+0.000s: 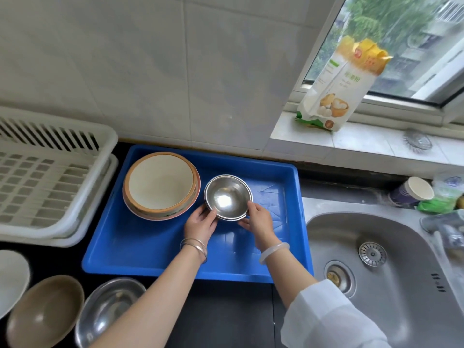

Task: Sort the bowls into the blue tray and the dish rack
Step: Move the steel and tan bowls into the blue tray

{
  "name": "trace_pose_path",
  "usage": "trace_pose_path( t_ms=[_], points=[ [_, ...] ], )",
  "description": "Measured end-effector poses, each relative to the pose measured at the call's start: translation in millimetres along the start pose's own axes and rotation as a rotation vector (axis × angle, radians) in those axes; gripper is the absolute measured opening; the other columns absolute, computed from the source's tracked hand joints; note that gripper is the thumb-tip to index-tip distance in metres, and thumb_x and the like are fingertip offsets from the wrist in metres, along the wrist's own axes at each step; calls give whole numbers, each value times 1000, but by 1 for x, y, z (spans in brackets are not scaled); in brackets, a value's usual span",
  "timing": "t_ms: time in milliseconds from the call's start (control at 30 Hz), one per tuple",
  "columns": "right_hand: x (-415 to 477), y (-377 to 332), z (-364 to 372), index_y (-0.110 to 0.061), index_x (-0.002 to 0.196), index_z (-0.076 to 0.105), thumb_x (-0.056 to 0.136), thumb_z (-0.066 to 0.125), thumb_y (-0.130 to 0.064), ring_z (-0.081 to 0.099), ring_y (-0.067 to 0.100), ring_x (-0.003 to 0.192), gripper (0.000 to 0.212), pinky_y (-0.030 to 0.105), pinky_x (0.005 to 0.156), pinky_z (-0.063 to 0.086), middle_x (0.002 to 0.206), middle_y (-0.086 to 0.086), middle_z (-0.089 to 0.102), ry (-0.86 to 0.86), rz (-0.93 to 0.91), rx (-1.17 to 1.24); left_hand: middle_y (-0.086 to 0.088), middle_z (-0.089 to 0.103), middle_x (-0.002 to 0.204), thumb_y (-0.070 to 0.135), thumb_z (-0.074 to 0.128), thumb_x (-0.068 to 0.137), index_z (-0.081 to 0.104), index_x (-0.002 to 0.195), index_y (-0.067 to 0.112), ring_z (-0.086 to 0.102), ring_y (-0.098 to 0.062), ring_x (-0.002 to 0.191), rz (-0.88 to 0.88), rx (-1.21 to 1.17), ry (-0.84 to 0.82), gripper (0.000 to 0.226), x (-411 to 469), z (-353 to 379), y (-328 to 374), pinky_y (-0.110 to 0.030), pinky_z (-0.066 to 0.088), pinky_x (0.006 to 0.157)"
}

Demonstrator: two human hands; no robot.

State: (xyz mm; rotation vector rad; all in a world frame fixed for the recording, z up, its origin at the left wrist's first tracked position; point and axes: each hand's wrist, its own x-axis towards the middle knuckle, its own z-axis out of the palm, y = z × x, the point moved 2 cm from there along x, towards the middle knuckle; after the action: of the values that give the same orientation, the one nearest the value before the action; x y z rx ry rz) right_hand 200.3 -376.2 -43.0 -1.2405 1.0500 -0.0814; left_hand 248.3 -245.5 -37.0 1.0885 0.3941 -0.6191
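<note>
A blue tray (140,249) lies on the dark counter. In its far left corner sits a stack of cream bowls (160,184) with brown rims. Beside that stack, a small stack of steel bowls (227,195) sits in the tray, gripped from both sides: my left hand (200,223) on its near left rim, my right hand (258,221) on its near right rim. The white dish rack (50,182) stands left of the tray and holds nothing. At the near left wait a brown bowl (45,312), a steel bowl (108,310) and part of a white bowl (11,277).
A steel sink (391,259) with its drain lies right of the tray. Paper cups (411,192) and green items crowd the counter behind the sink. A flour bag (336,86) leans on the window sill. The tiled wall stands directly behind the tray and rack.
</note>
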Motion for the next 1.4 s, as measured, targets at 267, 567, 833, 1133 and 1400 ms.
trace_pose_path(
  t_ms=[267,567,833,1133,1400],
  points=[
    [18,-14,11,-10,107,58,99,43,-27,66,26,84,24,24,60,54,104,15,64,10,-18,16,-6,57,116,6,46,94,52,124,5,53,-18,111,15,-33,30,30,21,9,0,-24,47,91],
    [28,-22,21,-5,116,58,99,44,-27,63,28,87,31,26,63,53,104,15,62,33,6,75,-10,55,113,13,42,96,51,124,3,52,-25,111,-21,-63,103,31,33,19,-1,-30,42,92],
    [21,-20,18,-13,99,58,99,42,-32,60,17,71,25,27,66,50,91,5,60,-4,9,58,-14,56,113,12,42,97,49,126,-3,53,-28,111,-33,-31,116,33,32,19,1,-32,43,92],
    [-24,-16,-3,-19,95,60,97,43,-28,56,16,78,20,25,67,46,98,2,62,-34,-109,-106,-17,49,137,13,43,96,42,135,2,52,-32,121,23,375,89,41,-14,-9,10,-32,44,94],
    [-109,5,7,-25,86,64,94,46,-21,62,13,76,20,24,68,47,84,-3,68,-239,-208,-319,-14,66,109,16,54,90,64,109,10,61,-27,99,170,753,128,22,-100,-77,38,-40,49,94]
  ],
)
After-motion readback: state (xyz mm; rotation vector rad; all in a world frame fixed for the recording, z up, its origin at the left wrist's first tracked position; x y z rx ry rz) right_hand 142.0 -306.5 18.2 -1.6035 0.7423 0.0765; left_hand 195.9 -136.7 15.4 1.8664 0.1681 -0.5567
